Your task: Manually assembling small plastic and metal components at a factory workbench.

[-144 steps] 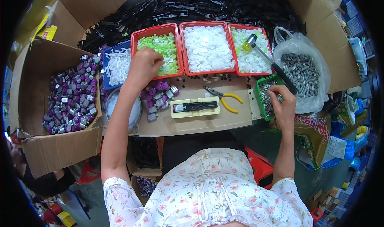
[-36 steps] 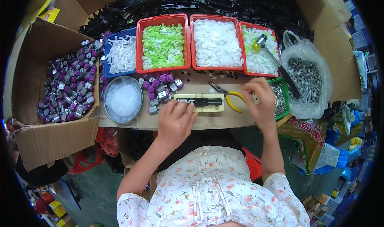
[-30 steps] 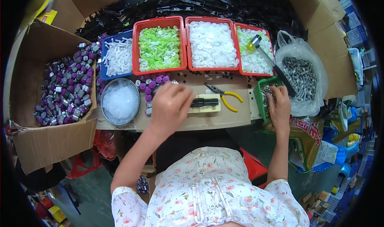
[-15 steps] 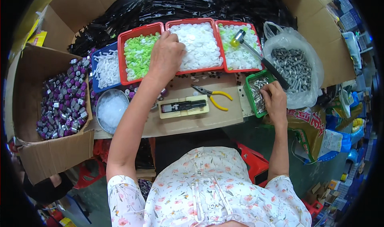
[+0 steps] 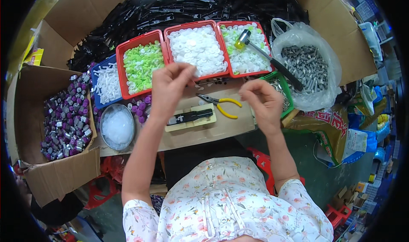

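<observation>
The left hand (image 5: pixel 168 83) hangs above the bench (image 5: pixel 234 127), just in front of the middle red tub (image 5: pixel 222 43) of white discs, its fingers pinched together on a small white piece (image 5: pixel 196 73). The right hand (image 5: pixel 265 107) is raised beside the green bin (image 5: pixel 291 100) of thin metal pins, thumb and forefinger bent toward each other — whether they grip anything is too small to tell.

Between the two hands, nearer the person, a long black part (image 5: pixel 196 115) lies in a shallow cream holder (image 5: pixel 204 121) on the bench; the left forearm hides the holder's left end. Pliers (image 5: pixel 230 100) with yellow handles lie just beyond it.

Another red tub (image 5: pixel 120 67), of green and white caps, stands to the left, touching the middle one. A hammer (image 5: pixel 287 75) rests across the right red tub (image 5: pixel 268 39), its black grip reaching toward a clear bag (image 5: pixel 335 71) of grey metal pieces. At the far left — a carton (image 5: pixel 59 180) of purple-and-grey blocks (image 5: pixel 68 118), with a round bowl (image 5: pixel 102 123) nearby.
</observation>
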The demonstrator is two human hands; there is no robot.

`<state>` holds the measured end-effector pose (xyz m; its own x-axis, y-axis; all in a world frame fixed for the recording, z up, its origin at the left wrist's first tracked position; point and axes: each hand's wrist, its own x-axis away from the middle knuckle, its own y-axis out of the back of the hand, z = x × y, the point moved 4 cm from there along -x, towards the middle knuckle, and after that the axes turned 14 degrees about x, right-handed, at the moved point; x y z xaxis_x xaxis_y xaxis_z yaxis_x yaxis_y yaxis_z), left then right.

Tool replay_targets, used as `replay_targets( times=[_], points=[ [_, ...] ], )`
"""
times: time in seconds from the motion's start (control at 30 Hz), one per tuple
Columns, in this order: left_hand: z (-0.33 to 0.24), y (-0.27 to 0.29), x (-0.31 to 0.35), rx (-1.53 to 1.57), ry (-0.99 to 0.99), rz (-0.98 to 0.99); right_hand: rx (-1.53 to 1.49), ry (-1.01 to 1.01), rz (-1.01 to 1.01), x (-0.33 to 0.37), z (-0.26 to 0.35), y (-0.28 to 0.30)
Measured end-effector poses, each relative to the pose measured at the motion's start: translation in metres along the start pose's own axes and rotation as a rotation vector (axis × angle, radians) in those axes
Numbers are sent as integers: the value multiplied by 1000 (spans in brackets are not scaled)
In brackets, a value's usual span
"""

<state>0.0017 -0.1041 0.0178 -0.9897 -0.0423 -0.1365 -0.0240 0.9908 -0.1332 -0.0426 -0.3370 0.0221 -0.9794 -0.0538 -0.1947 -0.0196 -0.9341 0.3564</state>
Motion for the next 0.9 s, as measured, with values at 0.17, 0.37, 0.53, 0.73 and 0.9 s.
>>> replay_targets(
  times=[0.17,0.37,0.53,0.73,0.9],
  points=[
    [11,-7,45,297,341,-47,10,246,66,-8,23,-48],
    [5,-5,63,313,322,-85,152,354,48,-3,33,-61],
    [6,-5,66,313,342,-100,188,369,31,1,38,-61],
    [5,-7,68,315,333,-99,300,460,12,3,36,-59],
    [6,-10,70,369,325,-108,269,497,-39,5,33,-57]
  ],
)
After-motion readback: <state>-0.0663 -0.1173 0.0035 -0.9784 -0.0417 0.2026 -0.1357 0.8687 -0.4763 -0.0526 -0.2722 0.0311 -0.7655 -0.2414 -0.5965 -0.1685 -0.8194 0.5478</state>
